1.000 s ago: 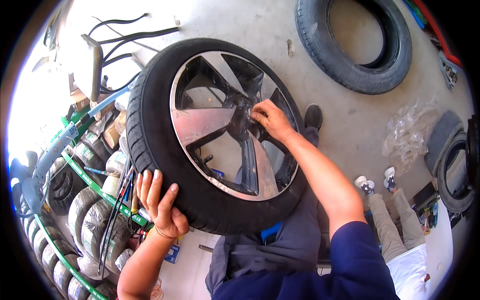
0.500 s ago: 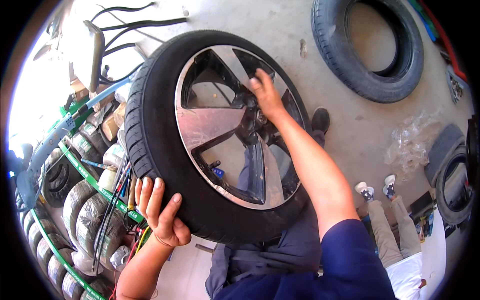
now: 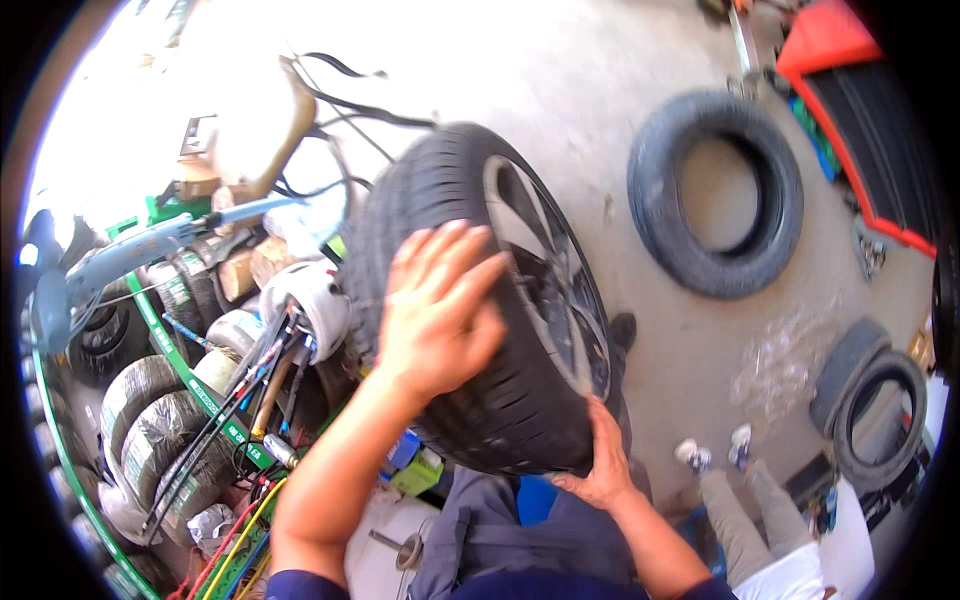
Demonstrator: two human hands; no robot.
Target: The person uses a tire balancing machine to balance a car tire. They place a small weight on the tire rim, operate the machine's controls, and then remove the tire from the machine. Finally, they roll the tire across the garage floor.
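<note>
A car wheel (image 3: 500, 432), a black tyre on a silver-and-black spoked alloy rim (image 3: 548, 262), stands tilted in front of me with its tread turned toward me and its rim facing right. Flat on the tread lies my left hand (image 3: 440, 315), its fingers spread and slightly blurred. My right hand (image 3: 605, 465) grips the wheel's lower right edge, fingers up along the sidewall and thumb by the tread. Most of the rim is seen at a slant, and the wheel's left side is hidden.
A loose tyre (image 3: 655, 245) lies on the floor at the right, with crumpled clear plastic (image 3: 785, 365) nearer. Wrapped tyres (image 3: 150, 400), a green rack rail (image 3: 175, 360) and a white bucket of tools (image 3: 325, 290) crowd the left. Another person's legs (image 3: 735, 505) show at lower right.
The wheel has turned, so its tread now faces me more. My left hand has moved up onto the tread; my right hand has left the rim's hub for the lower edge.
</note>
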